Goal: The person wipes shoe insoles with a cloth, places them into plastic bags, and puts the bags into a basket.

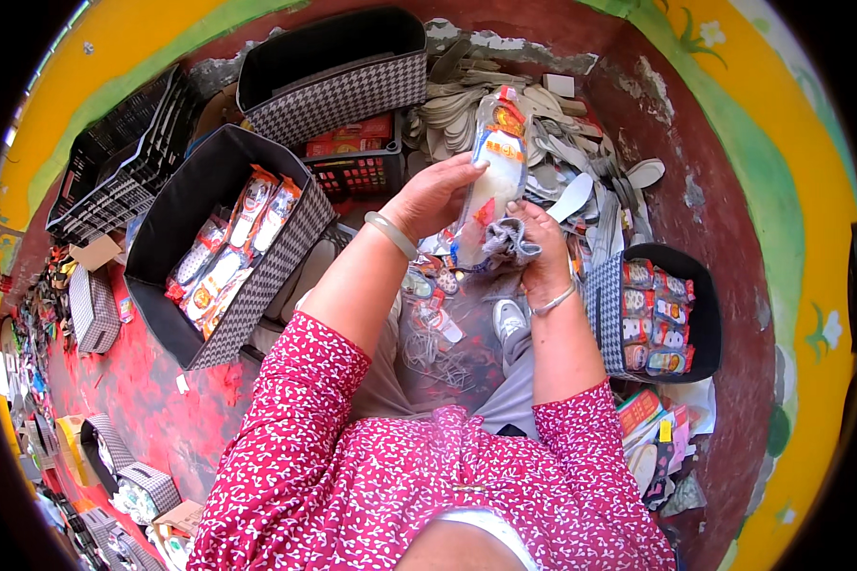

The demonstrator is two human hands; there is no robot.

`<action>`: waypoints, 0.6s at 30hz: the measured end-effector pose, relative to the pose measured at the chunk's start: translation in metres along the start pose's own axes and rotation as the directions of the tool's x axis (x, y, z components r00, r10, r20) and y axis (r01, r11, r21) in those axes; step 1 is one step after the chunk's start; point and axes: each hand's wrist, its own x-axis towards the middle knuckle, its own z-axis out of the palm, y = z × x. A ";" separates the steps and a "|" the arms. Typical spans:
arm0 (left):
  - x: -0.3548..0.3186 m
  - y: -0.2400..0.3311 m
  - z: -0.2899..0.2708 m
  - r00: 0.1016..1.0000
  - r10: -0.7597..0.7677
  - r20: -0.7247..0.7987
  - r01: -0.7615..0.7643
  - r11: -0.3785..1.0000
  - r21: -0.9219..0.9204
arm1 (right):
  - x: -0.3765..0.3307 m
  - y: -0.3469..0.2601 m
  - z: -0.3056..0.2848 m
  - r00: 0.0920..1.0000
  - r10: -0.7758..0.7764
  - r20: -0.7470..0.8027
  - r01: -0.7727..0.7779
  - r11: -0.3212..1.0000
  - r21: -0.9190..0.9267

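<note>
The clear insole packet (493,176) with its orange and red label stands upright between the two hands, above a red-painted floor (152,390) worn through in grey patches, closed in by yellow and green painted walls (781,200).

The left hand (435,197) wraps the packet's left edge, fingers narrowly curled with the tips pressed on the plastic; a pale bangle (391,234) sits at that wrist. The right hand (541,249) grips the packet's lower right corner, fingers bunched tight around a grey insole (508,240) being held at the packet's mouth.

Beyond the fingertips lies a loose heap of pale insoles (543,114) against the wall. Left of the left hand, a houndstooth fabric bin (257,285) holds several filled packets (233,252) lying in a row. Further off past it, a second houndstooth bin (338,95) shows only a dark inside, with black plastic crates (124,162) beside it. Just right of the right wrist, a smaller checked bin (605,305) holds packets stacked on edge (655,319). Below the hands, the person's knees and a scatter of packets (433,305) show.
</note>
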 end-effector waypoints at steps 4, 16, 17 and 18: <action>0.010 -0.010 -0.009 0.994 0.107 0.023 -0.103 0.985 -0.136 | -0.001 -0.004 -0.001 0.998 -0.044 -0.048 0.035 0.983 -0.178; 0.025 -0.013 -0.004 0.932 0.352 -0.092 -0.358 0.932 -0.062 | -0.025 -0.025 0.002 0.989 -0.126 -0.082 0.095 0.946 -0.310; 0.027 -0.018 0.000 0.928 0.341 -0.152 -0.353 0.933 -0.068 | -0.021 -0.015 0.004 0.987 -0.145 -0.067 0.092 0.857 -0.506; 0.028 -0.021 0.003 0.932 0.321 -0.169 -0.334 0.941 -0.054 | -0.015 -0.006 0.004 0.986 -0.160 -0.048 0.085 0.729 -0.679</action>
